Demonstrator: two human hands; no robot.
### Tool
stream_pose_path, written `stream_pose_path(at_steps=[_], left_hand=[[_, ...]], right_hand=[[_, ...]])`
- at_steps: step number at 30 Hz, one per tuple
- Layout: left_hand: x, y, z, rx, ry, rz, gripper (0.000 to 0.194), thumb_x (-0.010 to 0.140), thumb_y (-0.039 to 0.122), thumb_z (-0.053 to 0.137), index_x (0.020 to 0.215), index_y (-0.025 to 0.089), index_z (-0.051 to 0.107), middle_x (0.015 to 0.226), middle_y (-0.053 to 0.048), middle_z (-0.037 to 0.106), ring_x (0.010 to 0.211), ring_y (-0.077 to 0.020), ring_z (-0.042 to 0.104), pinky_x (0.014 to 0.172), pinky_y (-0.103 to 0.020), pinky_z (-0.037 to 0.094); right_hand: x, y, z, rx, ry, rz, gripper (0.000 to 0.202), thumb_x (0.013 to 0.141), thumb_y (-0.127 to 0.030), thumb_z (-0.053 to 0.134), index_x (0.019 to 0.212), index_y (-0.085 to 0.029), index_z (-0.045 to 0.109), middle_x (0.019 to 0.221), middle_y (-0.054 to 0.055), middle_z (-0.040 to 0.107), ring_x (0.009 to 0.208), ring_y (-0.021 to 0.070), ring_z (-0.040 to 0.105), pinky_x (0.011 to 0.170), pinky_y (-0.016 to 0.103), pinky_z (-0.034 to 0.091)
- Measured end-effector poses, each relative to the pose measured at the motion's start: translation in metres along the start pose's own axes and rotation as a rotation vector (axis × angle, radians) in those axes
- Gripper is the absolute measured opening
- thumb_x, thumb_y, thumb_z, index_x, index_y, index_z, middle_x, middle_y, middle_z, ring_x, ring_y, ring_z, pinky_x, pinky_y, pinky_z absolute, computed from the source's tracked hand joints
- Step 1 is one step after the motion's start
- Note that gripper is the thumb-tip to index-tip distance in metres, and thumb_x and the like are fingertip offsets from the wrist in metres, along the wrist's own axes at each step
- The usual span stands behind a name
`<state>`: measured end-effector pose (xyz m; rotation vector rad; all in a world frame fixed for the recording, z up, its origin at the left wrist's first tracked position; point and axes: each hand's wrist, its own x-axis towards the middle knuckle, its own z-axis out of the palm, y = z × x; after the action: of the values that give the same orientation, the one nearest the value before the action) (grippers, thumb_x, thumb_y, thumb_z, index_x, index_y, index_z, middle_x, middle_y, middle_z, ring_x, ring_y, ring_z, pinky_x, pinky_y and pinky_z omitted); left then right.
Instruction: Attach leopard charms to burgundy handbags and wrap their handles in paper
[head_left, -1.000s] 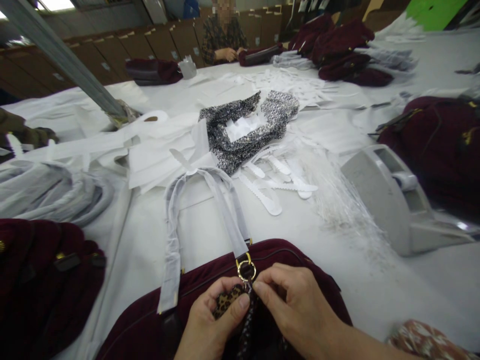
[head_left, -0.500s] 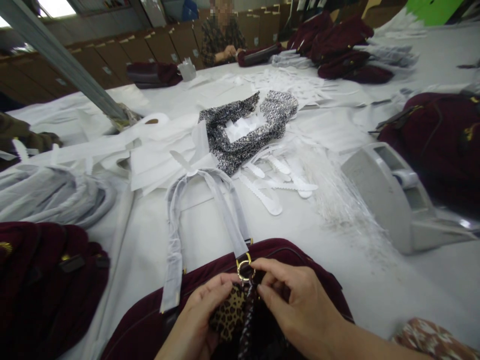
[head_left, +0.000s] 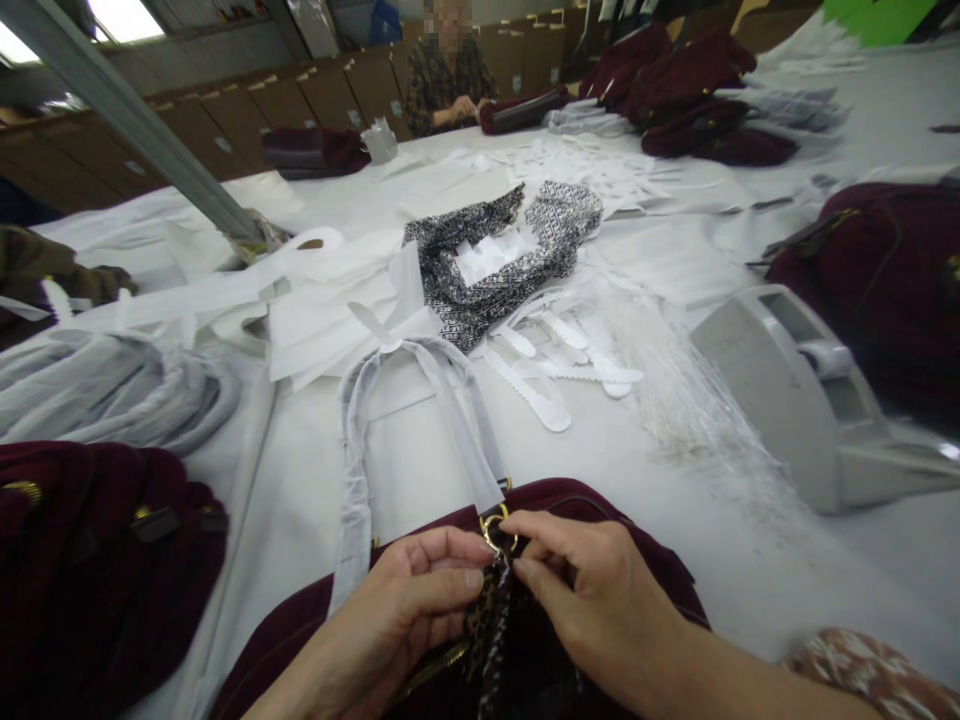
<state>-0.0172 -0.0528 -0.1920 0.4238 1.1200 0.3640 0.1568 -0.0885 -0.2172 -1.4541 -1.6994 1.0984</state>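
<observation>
A burgundy handbag (head_left: 645, 560) lies in front of me, its wrapped handles (head_left: 355, 480) stretched away over the table. At the base of one handle sits a gold ring (head_left: 497, 532). My right hand (head_left: 600, 590) is closed, with thumb and forefinger pinching at the ring's right side. From the ring hang a dark braided strap (head_left: 492, 660) and a leopard-print tag (head_left: 476, 620), now mostly hidden. My left hand (head_left: 420, 600) is closed at the tag's upper end, its fingertips just below the ring.
Burgundy bags (head_left: 97, 570) are stacked at the left below wrapped handles (head_left: 112, 390). A patterned cloth (head_left: 510, 280) holding white pieces lies ahead, near white strips (head_left: 551, 400). A grey tape dispenser (head_left: 795, 400) stands at right. Across the table sits a co-worker (head_left: 450, 80).
My left hand has moved up and right towards the ring, and the leopard-print tag has turned so less of it shows. The right hand stays pinched at the ring.
</observation>
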Motion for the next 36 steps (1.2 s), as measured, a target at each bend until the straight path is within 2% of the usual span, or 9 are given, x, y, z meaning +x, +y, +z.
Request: stream_pose_path(at_steps=[6, 9, 13, 19, 23, 26, 31, 33, 36], left_hand=[[0.013, -0.004, -0.002, 0.179, 0.052, 0.019, 0.030, 0.072, 0.043, 0.064, 0.075, 0.013, 0.057, 0.065, -0.003, 0.060, 0.054, -0.0108, 0.053, 0.054, -0.022, 0.039], [0.011, -0.010, -0.002, 0.414, 0.128, 0.220, 0.031, 0.076, 0.046, 0.059, 0.070, 0.016, 0.055, 0.060, 0.001, 0.056, 0.054, -0.0106, 0.049, 0.052, -0.020, 0.037], [0.000, -0.022, 0.002, 0.748, 0.320, 0.545, 0.027, 0.084, 0.044, 0.046, 0.077, 0.020, 0.056, 0.065, 0.001, 0.057, 0.059, -0.0126, 0.050, 0.054, -0.020, 0.037], [-0.003, -0.035, 0.011, 0.778, 0.358, 0.732, 0.023, 0.088, 0.038, 0.040, 0.079, 0.022, 0.054, 0.068, 0.003, 0.056, 0.060, -0.0117, 0.051, 0.057, -0.019, 0.038], [0.002, -0.038, 0.013, 0.681, 0.360, 0.722, 0.026, 0.087, 0.041, 0.042, 0.074, 0.021, 0.051, 0.065, 0.003, 0.052, 0.059, -0.0115, 0.049, 0.056, -0.020, 0.038], [0.007, -0.038, 0.013, 0.514, 0.394, 0.663, 0.030, 0.085, 0.046, 0.043, 0.074, 0.020, 0.050, 0.064, 0.003, 0.053, 0.061, -0.0117, 0.050, 0.058, -0.020, 0.039], [0.019, -0.040, 0.013, 0.172, 0.306, 0.491, 0.036, 0.067, 0.045, 0.069, 0.081, 0.017, 0.052, 0.062, 0.001, 0.061, 0.058, -0.0115, 0.055, 0.056, -0.019, 0.041], [0.023, -0.041, 0.012, 0.123, 0.274, 0.453, 0.038, 0.061, 0.041, 0.075, 0.078, 0.015, 0.054, 0.062, -0.001, 0.064, 0.058, -0.0116, 0.058, 0.058, -0.019, 0.042], [0.027, -0.043, 0.008, 0.098, 0.238, 0.435, 0.036, 0.058, 0.039, 0.077, 0.075, 0.013, 0.057, 0.064, -0.003, 0.066, 0.059, -0.0122, 0.059, 0.058, -0.020, 0.043]], right_hand=[[0.002, 0.004, 0.001, 0.008, 0.005, -0.041, 0.030, 0.083, -0.008, 0.047, 0.105, -0.025, 0.060, 0.076, -0.002, 0.066, 0.068, 0.0121, 0.061, 0.066, 0.022, 0.045], [0.001, 0.004, -0.005, -0.013, -0.017, -0.079, 0.025, 0.084, -0.012, 0.047, 0.101, -0.023, 0.062, 0.083, 0.001, 0.065, 0.075, 0.0139, 0.060, 0.070, 0.024, 0.045], [0.000, 0.001, -0.016, -0.011, -0.053, -0.107, 0.021, 0.086, -0.012, 0.048, 0.095, -0.022, 0.063, 0.083, 0.001, 0.060, 0.078, 0.0127, 0.056, 0.069, 0.023, 0.044], [0.006, -0.007, -0.013, 0.043, -0.124, -0.146, 0.016, 0.085, -0.014, 0.051, 0.087, -0.020, 0.065, 0.084, 0.001, 0.055, 0.079, 0.0110, 0.054, 0.071, 0.022, 0.043], [0.007, -0.008, -0.006, 0.080, -0.141, -0.190, 0.012, 0.084, -0.013, 0.050, 0.082, -0.017, 0.061, 0.090, 0.003, 0.055, 0.080, 0.0110, 0.053, 0.072, 0.022, 0.042], [0.005, -0.007, -0.005, 0.149, -0.113, -0.180, 0.008, 0.083, -0.014, 0.049, 0.079, -0.016, 0.056, 0.085, 0.002, 0.055, 0.076, 0.0114, 0.053, 0.070, 0.023, 0.042], [0.004, -0.001, -0.006, 0.267, -0.111, 0.090, 0.015, 0.087, -0.029, 0.049, 0.082, -0.018, 0.058, 0.060, -0.005, 0.048, 0.051, 0.0079, 0.039, 0.049, 0.020, 0.034], [0.005, 0.000, -0.005, 0.315, -0.093, 0.165, 0.019, 0.085, -0.034, 0.051, 0.081, -0.018, 0.059, 0.056, -0.005, 0.045, 0.050, 0.0076, 0.037, 0.047, 0.020, 0.033], [0.006, 0.000, -0.003, 0.411, -0.048, 0.203, 0.020, 0.084, -0.035, 0.054, 0.080, -0.017, 0.061, 0.062, -0.003, 0.053, 0.055, 0.0083, 0.044, 0.052, 0.019, 0.038]])
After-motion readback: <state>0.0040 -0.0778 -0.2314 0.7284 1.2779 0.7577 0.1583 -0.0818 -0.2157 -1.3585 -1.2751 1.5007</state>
